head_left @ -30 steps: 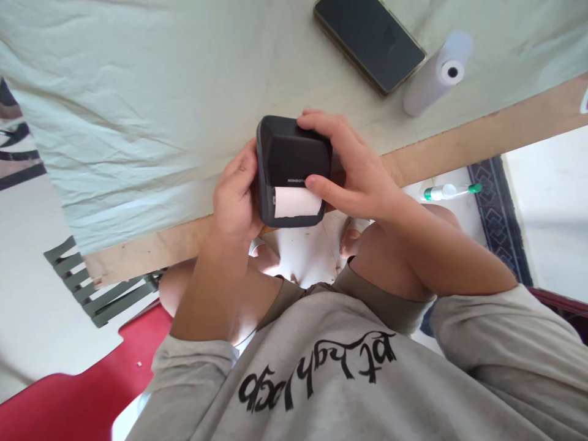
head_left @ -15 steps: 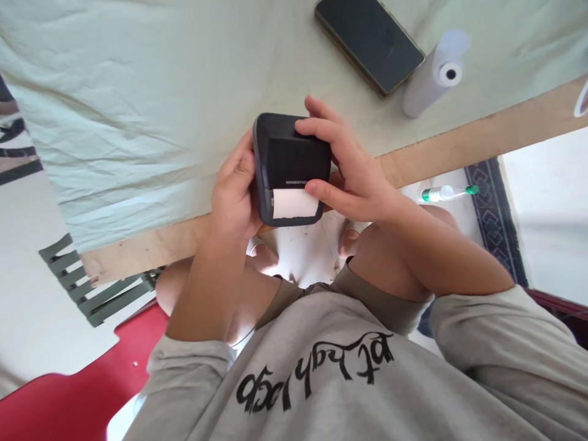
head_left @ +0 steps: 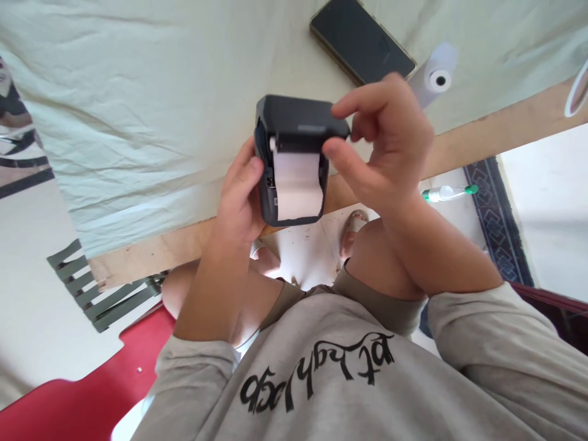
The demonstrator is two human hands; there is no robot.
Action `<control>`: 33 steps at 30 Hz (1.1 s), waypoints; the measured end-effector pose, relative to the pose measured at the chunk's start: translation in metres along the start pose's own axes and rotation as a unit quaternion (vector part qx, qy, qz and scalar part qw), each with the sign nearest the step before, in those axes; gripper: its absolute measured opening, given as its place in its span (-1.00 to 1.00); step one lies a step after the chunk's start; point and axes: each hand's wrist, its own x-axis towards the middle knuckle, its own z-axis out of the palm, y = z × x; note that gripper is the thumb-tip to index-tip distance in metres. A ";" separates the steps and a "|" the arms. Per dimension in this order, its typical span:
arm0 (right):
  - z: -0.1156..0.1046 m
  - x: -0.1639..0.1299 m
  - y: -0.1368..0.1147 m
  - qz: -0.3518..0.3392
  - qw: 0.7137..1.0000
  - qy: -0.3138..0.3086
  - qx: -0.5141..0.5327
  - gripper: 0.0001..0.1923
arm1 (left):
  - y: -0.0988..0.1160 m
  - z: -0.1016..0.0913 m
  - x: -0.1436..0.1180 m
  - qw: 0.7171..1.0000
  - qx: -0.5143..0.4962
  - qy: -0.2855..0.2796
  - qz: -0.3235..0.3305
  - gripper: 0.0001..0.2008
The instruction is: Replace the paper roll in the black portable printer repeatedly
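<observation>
A small black label printer (head_left: pixel 269 202) is held over the table's front edge, its lid (head_left: pixel 303 116) lifted and tilted back. White paper (head_left: pixel 298 184) runs out from under the lid across the printer's front. My left hand (head_left: pixel 239 196) is closed round the printer's left side, with the thumb on its edge. At the lid's right end, my right hand (head_left: pixel 390 144) has its index finger on the top and its thumb near the lower edge, gripping the lid. The inside of the printer is mostly hidden by the paper and lid.
On the pale cloth (head_left: pixel 160 110) lie a dark phone (head_left: pixel 362 43) and a white paper roll (head_left: pixel 434 76) to its right. A bare wooden edge (head_left: pixel 147 248) borders the cloth. Below are my knees, a red chair (head_left: pixel 92 392) and a green-capped bottle (head_left: pixel 448 193).
The printer's lid was shut and is now raised. My right hand has moved from the printer's top to the lid's right edge, and more of the paper shows.
</observation>
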 end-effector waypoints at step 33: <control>-0.001 0.012 -0.032 0.069 0.885 -0.368 -0.276 -0.68 | -0.006 -0.009 0.003 0.999 0.015 -0.037 0.002 -0.72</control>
